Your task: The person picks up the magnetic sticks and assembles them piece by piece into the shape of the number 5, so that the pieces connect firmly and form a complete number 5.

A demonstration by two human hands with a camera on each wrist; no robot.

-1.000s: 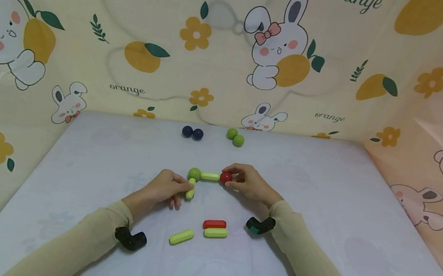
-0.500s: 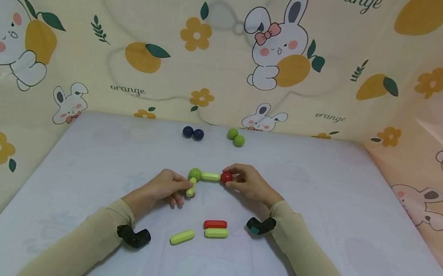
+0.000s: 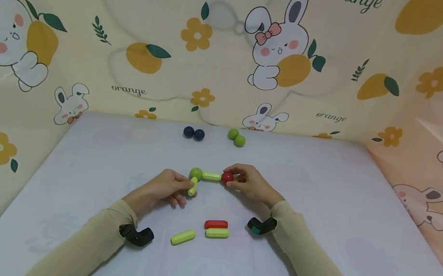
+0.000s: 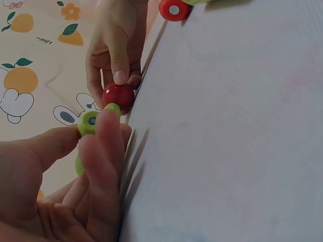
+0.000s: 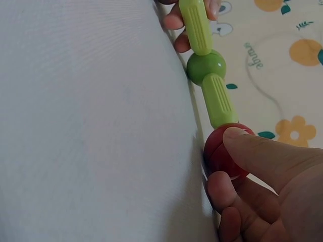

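Observation:
Two yellow-green toy rods and two balls form an L-shaped chain in the head view. My left hand pinches the near rod between thumb and fingers; that rod's round end face shows in the left wrist view. Its far end meets a green ball. From there a second yellow-green rod runs right to a red ball. My right hand holds this red ball, thumb on top and fingers curled at its side, low over the table.
Nearer the front of the white table lie a red rod, a yellow-green rod against it, and another yellow-green rod to the left. Two dark blue balls and two green balls sit at the back edge.
My left forearm and wrist have shifted slightly right, and the near rod's lower end has risen a little. My right hand stays about where it was, still holding the red ball.

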